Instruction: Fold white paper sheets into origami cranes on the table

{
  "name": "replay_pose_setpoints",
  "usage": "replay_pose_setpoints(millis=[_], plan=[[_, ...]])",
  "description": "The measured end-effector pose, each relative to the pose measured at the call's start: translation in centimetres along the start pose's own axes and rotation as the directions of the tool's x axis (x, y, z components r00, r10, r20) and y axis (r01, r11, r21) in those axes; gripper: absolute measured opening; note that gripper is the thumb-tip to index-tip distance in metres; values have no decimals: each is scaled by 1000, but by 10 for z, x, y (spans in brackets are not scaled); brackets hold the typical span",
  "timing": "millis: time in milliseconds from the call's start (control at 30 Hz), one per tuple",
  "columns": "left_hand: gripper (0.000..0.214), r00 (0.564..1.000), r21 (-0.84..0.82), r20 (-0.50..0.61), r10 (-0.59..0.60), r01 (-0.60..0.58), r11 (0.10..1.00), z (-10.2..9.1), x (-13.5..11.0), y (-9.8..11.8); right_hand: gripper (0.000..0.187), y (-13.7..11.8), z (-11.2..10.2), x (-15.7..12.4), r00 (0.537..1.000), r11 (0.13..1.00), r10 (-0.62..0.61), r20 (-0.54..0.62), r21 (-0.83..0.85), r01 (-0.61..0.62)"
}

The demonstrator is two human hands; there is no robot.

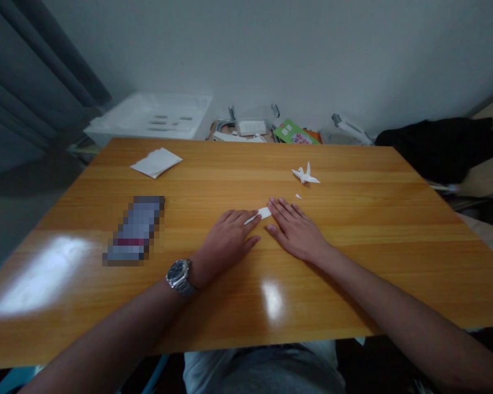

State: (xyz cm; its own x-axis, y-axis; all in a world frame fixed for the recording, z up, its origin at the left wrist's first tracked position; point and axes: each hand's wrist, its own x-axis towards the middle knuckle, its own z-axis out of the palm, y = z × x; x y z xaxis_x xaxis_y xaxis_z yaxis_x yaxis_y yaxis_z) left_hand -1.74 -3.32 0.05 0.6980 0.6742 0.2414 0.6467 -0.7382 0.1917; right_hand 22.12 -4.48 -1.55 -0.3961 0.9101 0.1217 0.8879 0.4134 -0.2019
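White folded paper strip (265,213): flat on the glossy yellow-brown wooden table (373,219), between my hands.
Bare left hand (230,235): fingers over one end, thumb apart, pinching nothing; I judge it steadies the paper.
Bare right hand (296,227): fingers flat over the other end, thumb apart, apparently keeping it down.
White folded paper bird (306,175): beyond my right hand, apparently out of its way.

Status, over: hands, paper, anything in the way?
Left hand on white paper strip, right hand at its right end. Strip partly covered. Paper scrap, origami crane beyond, seemingly clear.
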Motion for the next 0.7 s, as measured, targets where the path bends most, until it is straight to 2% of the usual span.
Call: replay_pose_setpoints(millis=[367,533,633,700], plan=[[47,1000,-52,-2,5,-5,999,0,2,-6,67,7,1,2,999,999,-16,33,37,15],[48,1000,-62,8,8,-8,998,0,1,-7,64,11,3,3,1000,992,-10,25,130,7],[49,1000,-62,16,7,-6,998,-1,1,-7,61,15,0,5,1000,973,-2,-8,232,4],[49,1000,-66,18,6,-5,998,-1,0,-7,58,18,-3,5,997,956,2,-78,294,21]])
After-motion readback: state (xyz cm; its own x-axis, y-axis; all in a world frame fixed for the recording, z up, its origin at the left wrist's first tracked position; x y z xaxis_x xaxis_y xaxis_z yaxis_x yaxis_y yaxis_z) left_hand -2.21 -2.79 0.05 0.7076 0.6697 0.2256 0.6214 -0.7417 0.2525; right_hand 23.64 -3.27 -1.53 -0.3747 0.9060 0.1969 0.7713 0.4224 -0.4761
